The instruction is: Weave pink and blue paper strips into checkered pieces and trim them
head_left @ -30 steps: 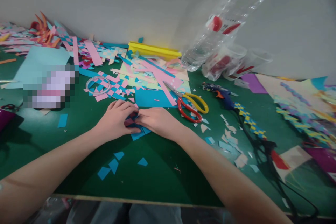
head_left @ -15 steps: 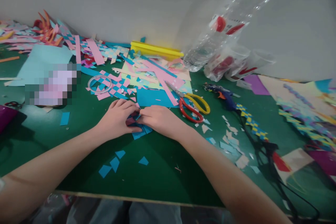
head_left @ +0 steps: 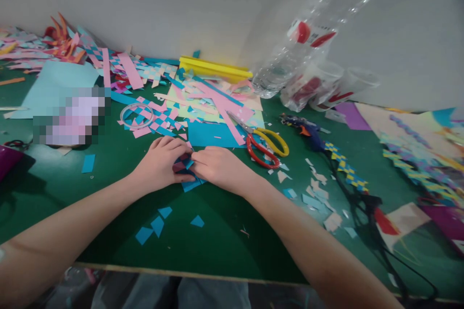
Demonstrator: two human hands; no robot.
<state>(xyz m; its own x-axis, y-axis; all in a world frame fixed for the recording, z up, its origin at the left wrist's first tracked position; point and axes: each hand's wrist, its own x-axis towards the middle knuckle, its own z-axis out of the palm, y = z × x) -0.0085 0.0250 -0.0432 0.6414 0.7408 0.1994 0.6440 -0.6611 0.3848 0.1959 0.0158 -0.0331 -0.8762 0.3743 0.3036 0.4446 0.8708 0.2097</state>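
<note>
1. Head view: the left hand (head_left: 161,161) is grasping a blue-and-pink paper piece (head_left: 180,166) in its grip, in from the counter's near edge (head_left: 188,277).
2. The right hand (head_left: 221,169) is pinching its blue end.
3. Scissors (head_left: 249,130) are lying beyond, toward the back edge.

Over the middle of the green surface (head_left: 217,251), my left fingers (head_left: 164,143) and right fingers (head_left: 200,156) meet, pinching blue and pink paper (head_left: 179,166). Red-and-yellow-handled scissors (head_left: 270,142) lie just beyond my right hand. Blue scraps (head_left: 157,226) dot the front edge's side; a clear bottle (head_left: 290,65) stands near the back edge.
</note>
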